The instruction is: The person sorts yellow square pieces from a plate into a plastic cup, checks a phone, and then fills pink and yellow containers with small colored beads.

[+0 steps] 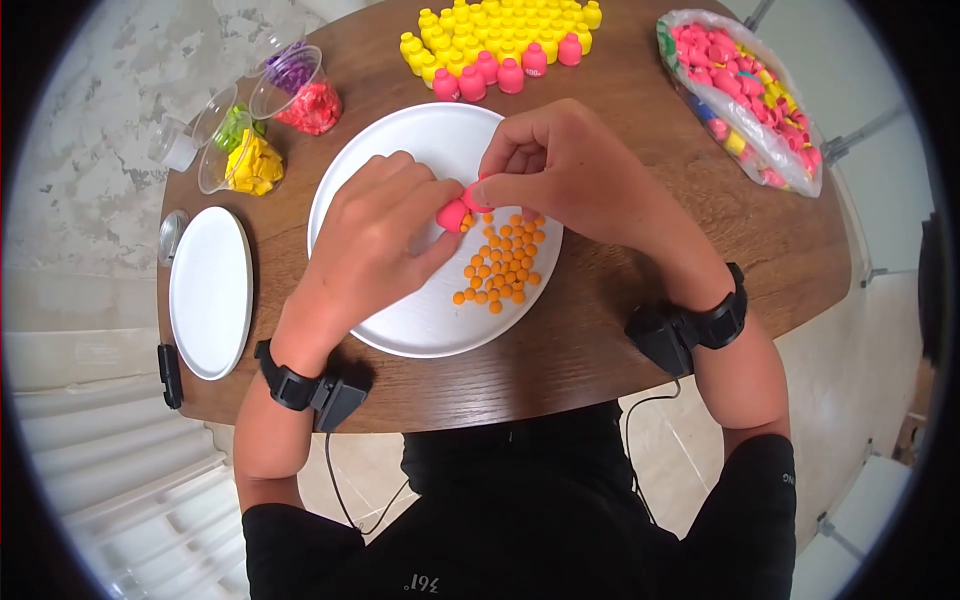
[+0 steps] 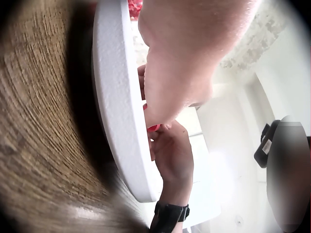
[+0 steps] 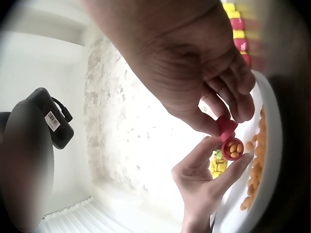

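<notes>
Over the round white plate (image 1: 410, 335), my left hand (image 1: 370, 225) grips a small pink bottle part (image 1: 453, 216). Its mouth faces the right wrist camera, and several orange candies show inside the pink cup (image 3: 225, 151). My right hand (image 1: 565, 170) pinches a second pink piece (image 3: 227, 127) with a domed shape, between thumb and fingers, right at the cup's rim. Loose round orange candies (image 1: 512, 262) lie on the right part of the plate, below the hands. In the left wrist view the left hand (image 2: 180, 53) hides most of both pink pieces.
Rows of yellow bottles (image 1: 490, 30) with pink bottles (image 1: 510, 76) in front stand at the back. A bag of coloured parts (image 1: 740, 95) lies back right. Left are clear cups holding yellow pieces (image 1: 254, 165) and red pieces (image 1: 312, 108), plus an oval-looking white plate (image 1: 210, 292).
</notes>
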Available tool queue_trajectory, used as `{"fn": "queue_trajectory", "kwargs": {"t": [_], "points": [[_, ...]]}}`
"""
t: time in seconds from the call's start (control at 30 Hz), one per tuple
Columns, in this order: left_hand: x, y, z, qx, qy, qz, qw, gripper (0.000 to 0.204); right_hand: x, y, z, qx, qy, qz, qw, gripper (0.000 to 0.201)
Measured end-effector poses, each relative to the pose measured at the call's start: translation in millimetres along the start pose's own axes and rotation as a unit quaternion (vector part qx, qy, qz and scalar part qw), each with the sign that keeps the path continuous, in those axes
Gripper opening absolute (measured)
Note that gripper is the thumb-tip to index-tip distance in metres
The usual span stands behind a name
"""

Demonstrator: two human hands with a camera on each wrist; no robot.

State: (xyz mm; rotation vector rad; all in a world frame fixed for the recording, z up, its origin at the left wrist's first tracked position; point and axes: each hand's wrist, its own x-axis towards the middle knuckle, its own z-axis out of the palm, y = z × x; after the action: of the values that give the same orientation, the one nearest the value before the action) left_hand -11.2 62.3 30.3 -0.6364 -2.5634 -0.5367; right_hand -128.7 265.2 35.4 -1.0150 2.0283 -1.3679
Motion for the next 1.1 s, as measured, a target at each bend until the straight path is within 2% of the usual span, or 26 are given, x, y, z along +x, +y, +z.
{"fn": "queue_trajectory", "kwargs": {"t": [0.13,0.27,0.33,0.4,0.53,0.6,0.73,0.77,0.8,0.83,0.9,0.93,1.0,1.03,1.1], "points": [[1,5,-2,0.040,-0.009,0.036,0.998,0.036,-3,-3,0,-0.035,0.023,-0.022,0.999,0.014],[1,9,1,0.100,-0.014,0.078,0.992,0.037,-3,-4,-3,-0.074,0.047,-0.011,0.996,0.014],[2,11,1,0.114,-0.013,0.093,0.989,0.037,-1,2,-2,-0.090,0.090,-0.044,0.991,0.015],[4,13,-1,0.127,0.002,0.110,0.986,0.022,1,6,-1,-0.093,0.105,-0.055,0.989,0.016],[5,13,-7,0.131,0.017,0.100,0.986,0.024,2,5,3,-0.084,0.133,-0.054,0.986,0.017],[5,11,-10,0.133,0.022,0.086,0.987,0.038,2,4,3,-0.078,0.130,-0.052,0.987,0.017],[5,5,-7,0.100,0.050,0.094,0.989,0.031,2,1,5,-0.033,0.146,-0.051,0.987,0.019],[4,5,-7,0.051,0.040,0.052,0.997,0.032,2,0,4,-0.035,0.147,-0.052,0.987,0.019],[3,4,-6,0.002,0.030,0.010,1.000,0.034,1,-2,2,0.015,0.122,-0.020,0.992,0.018],[1,-1,-3,0.004,0.032,0.011,0.999,0.034,1,-4,1,0.065,0.096,0.013,0.993,0.016],[-2,-9,2,-0.073,0.017,-0.076,0.994,0.029,1,-8,1,0.090,0.098,0.020,0.991,0.018],[-3,-10,3,-0.070,0.018,-0.078,0.994,0.029,0,-10,2,0.116,0.100,0.031,0.988,0.019],[-2,-8,5,-0.131,0.007,-0.170,0.977,0.024,0,-8,6,0.118,0.085,0.012,0.989,0.020],[-2,-9,5,-0.131,0.008,-0.173,0.976,0.024,-1,-8,8,0.120,0.072,-0.005,0.990,0.021],[-3,-11,6,-0.122,0.020,-0.129,0.984,0.024,-3,-7,13,0.097,0.057,-0.009,0.994,0.020]]}}
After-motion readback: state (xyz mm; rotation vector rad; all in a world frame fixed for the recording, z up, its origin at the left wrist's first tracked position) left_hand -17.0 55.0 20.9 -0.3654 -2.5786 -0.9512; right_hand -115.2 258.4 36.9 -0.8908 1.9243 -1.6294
